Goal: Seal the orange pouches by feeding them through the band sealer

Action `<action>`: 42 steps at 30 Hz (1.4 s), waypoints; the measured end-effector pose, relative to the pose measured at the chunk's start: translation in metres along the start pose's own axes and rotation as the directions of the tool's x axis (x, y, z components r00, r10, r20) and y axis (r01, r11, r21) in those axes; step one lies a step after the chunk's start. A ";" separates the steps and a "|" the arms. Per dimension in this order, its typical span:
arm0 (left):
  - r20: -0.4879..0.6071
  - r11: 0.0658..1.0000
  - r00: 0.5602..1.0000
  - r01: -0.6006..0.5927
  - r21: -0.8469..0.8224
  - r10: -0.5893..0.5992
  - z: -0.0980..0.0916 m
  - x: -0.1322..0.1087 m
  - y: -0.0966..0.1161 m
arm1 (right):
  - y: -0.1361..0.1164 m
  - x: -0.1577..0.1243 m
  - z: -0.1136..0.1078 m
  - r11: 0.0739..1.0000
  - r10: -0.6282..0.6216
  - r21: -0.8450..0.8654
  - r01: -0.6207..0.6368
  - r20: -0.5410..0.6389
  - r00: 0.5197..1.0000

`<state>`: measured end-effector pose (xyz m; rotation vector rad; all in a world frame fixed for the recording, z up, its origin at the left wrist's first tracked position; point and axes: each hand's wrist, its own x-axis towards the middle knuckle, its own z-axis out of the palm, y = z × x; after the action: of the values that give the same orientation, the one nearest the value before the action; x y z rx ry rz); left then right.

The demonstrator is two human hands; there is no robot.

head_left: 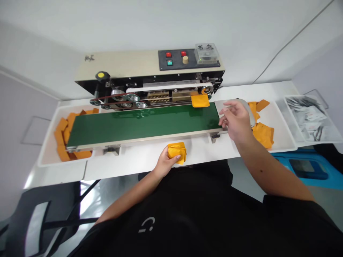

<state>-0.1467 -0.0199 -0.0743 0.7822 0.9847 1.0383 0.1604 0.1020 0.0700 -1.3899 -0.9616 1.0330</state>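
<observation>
Left hand (164, 163) clasps yellow packets (176, 151), empty right hand (237, 120) curls half-open, and black shirt (193, 207) reads "Ci".

A white table (139, 161) carries a belt machine (120, 66) flanked by two white bins (281, 137).

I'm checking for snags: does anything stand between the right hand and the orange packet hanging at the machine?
Nothing visible: only open space over the green belt and pale plate separates the right hand from the orange packet.
</observation>
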 end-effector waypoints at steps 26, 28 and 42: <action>-0.001 0.999 0.999 0.042 0.004 -0.042 0.072 0.013 0.021 | 0.110 -0.119 0.021 0.984 0.177 -0.049 -0.170 0.262 0.949; -0.014 0.999 0.999 0.034 0.009 -0.034 0.072 0.013 0.021 | 0.111 -0.118 0.020 0.987 0.159 -0.019 -0.160 0.244 0.957; 0.067 0.998 0.998 0.024 -0.053 -0.021 0.073 0.016 0.019 | 0.095 -0.109 0.018 0.987 0.128 0.064 -0.148 0.244 0.961</action>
<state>-0.0822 -0.0036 -0.0349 0.7552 0.9040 1.0093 0.1114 -0.0030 -0.0184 -1.2989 -0.9946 1.3547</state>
